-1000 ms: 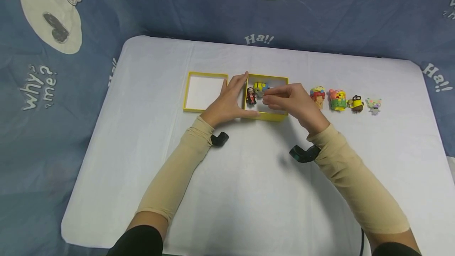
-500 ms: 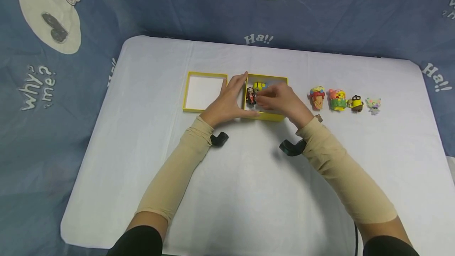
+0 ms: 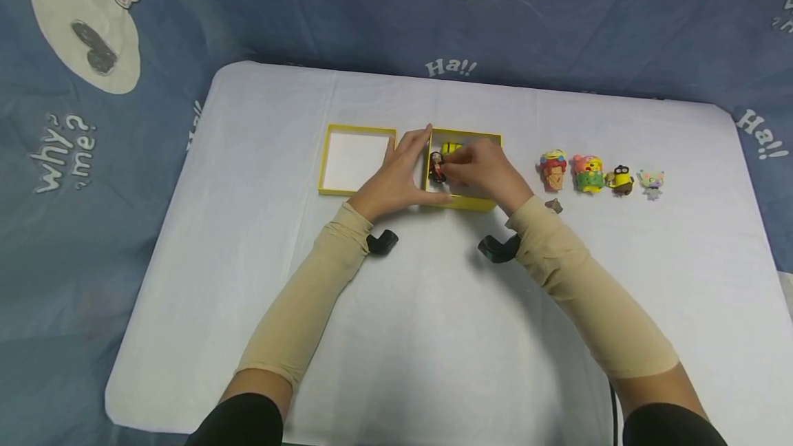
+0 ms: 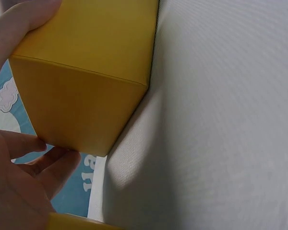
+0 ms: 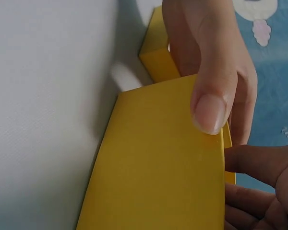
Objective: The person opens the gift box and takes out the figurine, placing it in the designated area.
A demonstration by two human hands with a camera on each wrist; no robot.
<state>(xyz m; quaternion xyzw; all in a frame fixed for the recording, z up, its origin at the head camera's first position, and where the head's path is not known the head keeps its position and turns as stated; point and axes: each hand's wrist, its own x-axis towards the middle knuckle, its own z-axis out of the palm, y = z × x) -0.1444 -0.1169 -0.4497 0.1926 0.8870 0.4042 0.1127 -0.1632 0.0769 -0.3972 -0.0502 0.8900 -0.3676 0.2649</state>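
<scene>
In the head view, my left hand (image 3: 399,174) holds a shallow yellow box (image 3: 473,204) by its left side. Its thumb lies on the near wall, while the fingers reach the far corner. In the left wrist view those fingers (image 4: 57,167) touch the box wall (image 4: 81,105). My right hand (image 3: 486,171) reaches into the box, fingertips together, beside a dark-haired doll in red and black (image 3: 436,166). A yellow figurine (image 3: 450,148) lies behind them. Whatever is between the right fingertips is hidden, also in the right wrist view, where the box wall (image 5: 158,158) covers them.
A yellow-rimmed tray or lid (image 3: 324,164) lies left of the box. To the right stand a red-haired figurine (image 3: 553,172), a pink and green one (image 3: 588,174), a Minion (image 3: 620,181) and a pale cat-like one (image 3: 652,183). A small brown piece (image 3: 554,206) lies nearer.
My right hand has moved left and deeper into the box, covering the grey thing seen there earlier. The brown piece has come into view behind the right wrist. My left hand has stayed put.
</scene>
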